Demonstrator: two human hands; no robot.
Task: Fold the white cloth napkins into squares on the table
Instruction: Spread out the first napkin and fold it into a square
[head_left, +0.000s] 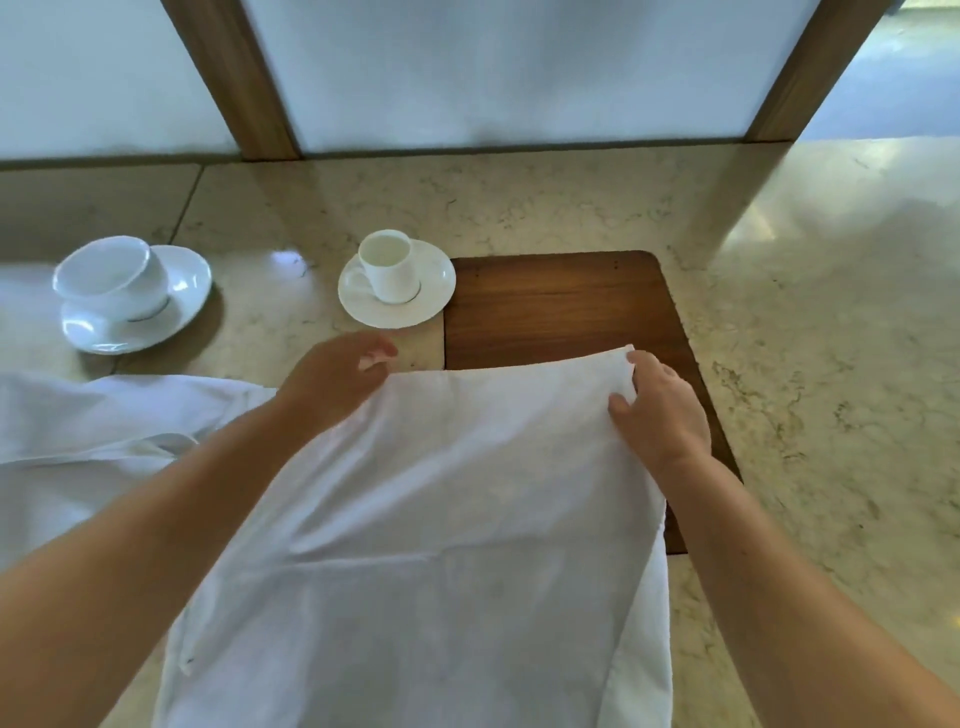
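Counting: two napkins (441, 519), two cups (387, 265). Left hand (332, 384) and right hand (660, 410) each pinch the near napkin's far corners.

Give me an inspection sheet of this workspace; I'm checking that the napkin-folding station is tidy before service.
Surface: marble table, glossy, with an inset wooden panel.
Job's things: white napkin spread in front of the person, far edge lying on the wooden panel; more white cloth rumpled at left.
Clutter: small cup upright on its saucer; wide cup tilted on a second saucer.
Hands: left hand grips the napkin's far left corner; right hand grips its far right corner.
Cables: nothing seen.
Surroundings: frosted panels in wooden frames behind the table.
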